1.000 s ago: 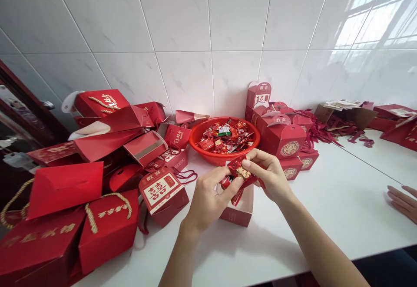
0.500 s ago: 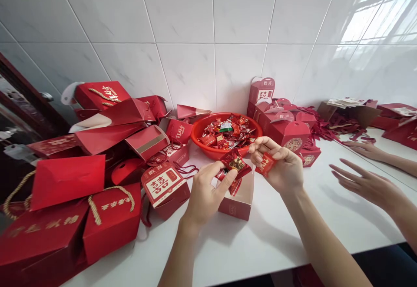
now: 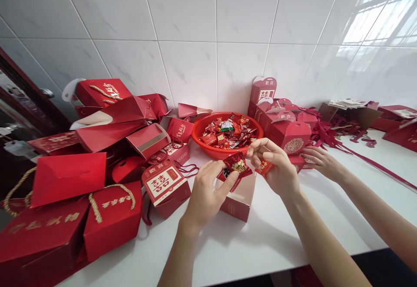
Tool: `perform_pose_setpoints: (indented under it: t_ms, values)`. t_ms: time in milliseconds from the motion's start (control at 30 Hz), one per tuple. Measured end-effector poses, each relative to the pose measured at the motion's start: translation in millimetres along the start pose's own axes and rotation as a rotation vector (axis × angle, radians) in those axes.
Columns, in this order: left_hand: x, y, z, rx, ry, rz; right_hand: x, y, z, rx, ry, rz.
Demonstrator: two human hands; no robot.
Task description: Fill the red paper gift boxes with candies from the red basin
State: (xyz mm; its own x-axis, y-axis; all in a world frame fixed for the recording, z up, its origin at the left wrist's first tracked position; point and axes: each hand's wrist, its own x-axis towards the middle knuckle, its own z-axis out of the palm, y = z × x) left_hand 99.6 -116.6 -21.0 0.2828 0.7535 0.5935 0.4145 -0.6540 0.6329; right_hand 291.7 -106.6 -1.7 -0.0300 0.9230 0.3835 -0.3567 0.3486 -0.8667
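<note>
Between the thumb and fingers of my left hand [image 3: 208,189] are dark red wrapped candies [image 3: 237,164], held above an open red gift box [image 3: 237,202]. My right hand [image 3: 275,165], palm turned inward, has its fingers curled on a bright red candy packet [image 3: 265,166], just right of the box opening. The box's pale inside shows in part; my left hand and the candies cover the rest. Behind both hands stands a red plastic basin [image 3: 213,152] heaped with wrapped candies [image 3: 228,130].
Red gift boxes [image 3: 112,217] are piled at the left. More closed boxes [image 3: 286,133] stand at the right of the basin. A co-worker's hand [image 3: 322,163] touches one there. Dark red ribbons [image 3: 325,133] lie farther right, by the tiled wall [image 3: 185,70].
A co-worker's hand has reached left to the closed boxes, and the other co-worker's hand has left view. My hands have barely moved; the left-hand candies have turned slightly.
</note>
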Motion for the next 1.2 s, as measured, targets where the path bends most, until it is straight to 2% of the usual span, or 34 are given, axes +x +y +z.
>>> perform_pose_setpoints:
  t_ms: [100,200,633,733,867,1033,1200]
  values:
    - [-0.6,0.0,0.3,0.027,-0.005,0.019,-5.1,2.1,4.6,-0.258,-0.057,-0.043]
    - [-1.6,0.8,1.4,0.020,-0.030,0.057,-8.9,2.3,9.8,-0.359,-0.066,-0.022]
    - [-3.3,-0.5,3.8,-0.059,-0.004,0.140,-10.4,-2.1,14.1,-0.124,-0.025,0.070]
    - [-3.4,2.9,5.3,-0.083,0.018,0.128,-12.3,-2.4,18.5,-0.091,0.019,0.067]
    - [-3.4,7.8,7.7,-0.094,-0.011,0.108,-15.5,1.3,22.4,-0.067,0.076,0.030]
    - [-3.5,11.1,8.8,-0.096,-0.051,0.070,-14.7,0.5,23.1,-0.065,0.055,0.058]
    - [-4.2,7.6,9.5,-0.074,-0.003,0.053,-9.2,-9.9,18.6,-0.008,0.064,0.036]
